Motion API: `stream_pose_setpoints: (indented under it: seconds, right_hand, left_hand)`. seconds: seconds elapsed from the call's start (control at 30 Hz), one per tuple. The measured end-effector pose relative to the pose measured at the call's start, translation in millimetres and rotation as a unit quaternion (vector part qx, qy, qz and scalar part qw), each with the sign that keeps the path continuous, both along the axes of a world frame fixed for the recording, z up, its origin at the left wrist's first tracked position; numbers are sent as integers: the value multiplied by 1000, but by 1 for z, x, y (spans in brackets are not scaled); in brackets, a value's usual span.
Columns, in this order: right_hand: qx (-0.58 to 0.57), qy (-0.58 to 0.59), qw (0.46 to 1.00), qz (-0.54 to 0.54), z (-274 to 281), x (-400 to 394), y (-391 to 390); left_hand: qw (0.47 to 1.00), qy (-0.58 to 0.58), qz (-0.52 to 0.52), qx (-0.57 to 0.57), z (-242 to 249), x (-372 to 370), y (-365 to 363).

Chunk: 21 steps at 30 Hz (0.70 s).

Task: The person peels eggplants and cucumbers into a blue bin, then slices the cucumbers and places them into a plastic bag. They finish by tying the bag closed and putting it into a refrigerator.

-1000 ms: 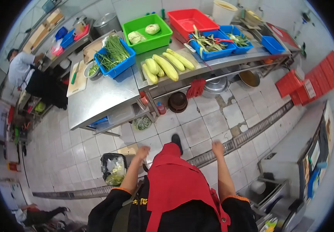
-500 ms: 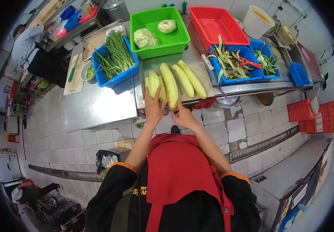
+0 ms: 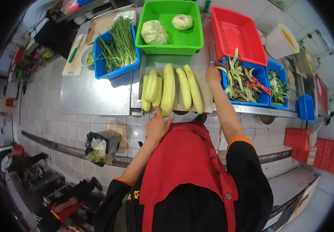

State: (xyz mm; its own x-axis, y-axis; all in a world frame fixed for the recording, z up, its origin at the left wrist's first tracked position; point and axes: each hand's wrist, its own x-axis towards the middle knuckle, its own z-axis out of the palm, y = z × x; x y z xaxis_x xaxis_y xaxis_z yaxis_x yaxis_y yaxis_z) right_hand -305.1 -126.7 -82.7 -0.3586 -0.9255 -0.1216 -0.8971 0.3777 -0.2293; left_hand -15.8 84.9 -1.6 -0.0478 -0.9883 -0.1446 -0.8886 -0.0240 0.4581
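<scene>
Several long, pale green peeled eggplants [image 3: 168,91] lie side by side on a cutting board [image 3: 209,101] at the counter's front edge. My left hand [image 3: 157,127] is just below their near ends, its index finger stretched up to a shorter one and its thumb apart; it holds nothing. My right hand [image 3: 213,75] has its fingers curled at the left side of a blue bin [image 3: 248,102] of purple and green peels [image 3: 238,81]. I cannot tell what those fingers hold. A red peeler [image 3: 260,86] lies on the peels.
A green tub [image 3: 170,49] holds two cabbages [image 3: 154,32]. Beside it stands a red tub [image 3: 239,36]. Long green stalks fill a blue bin [image 3: 114,75] on the left, near a green-handled knife [image 3: 74,53]. Another person [image 3: 47,29] stands back left.
My right hand has left the eggplants and reached up and right to the peel bin, covering where a white-handled tool lay. My left hand has drawn back toward me. The view has shifted.
</scene>
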Motion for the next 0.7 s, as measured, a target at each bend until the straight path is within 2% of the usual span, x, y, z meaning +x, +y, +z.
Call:
stream_pose_setpoints:
  seconds: [0.03,0.13,0.27,0.37,0.4,0.47,0.6,0.67,0.7]
  right_hand:
    - [-6,37,999,20,-10,-4,-6]
    - [27,24,999,35,28,5,-4]
    - [46,-70,994,66,21,-3,2]
    - [-95,-78,990,68,4,-8,4]
    - [-76,-83,993,41,-1,-8,7]
    - [-40,-92,995,-11,49,14,22]
    - [-58,-168,984,-28,108,41,81]
    - [-157,-245,955,62,102,45,129]
    - [-125,-271,950,89,106,48,155]
  left_hand:
    - [1000,18,3,-9,-8,-4,-2]
    - [1000,18,12,-1,-7,-13,-15]
    - [998,49,22,-12,-23,-10,-16]
    - [997,80,22,2,-23,-4,-8]
    - [996,85,17,12,-20,-1,-3]
    - [994,106,14,16,-18,7,4]
    - [989,146,7,9,-16,18,17]
    - [987,160,-3,3,-19,23,18]
    - [986,169,-8,-3,-23,26,18]
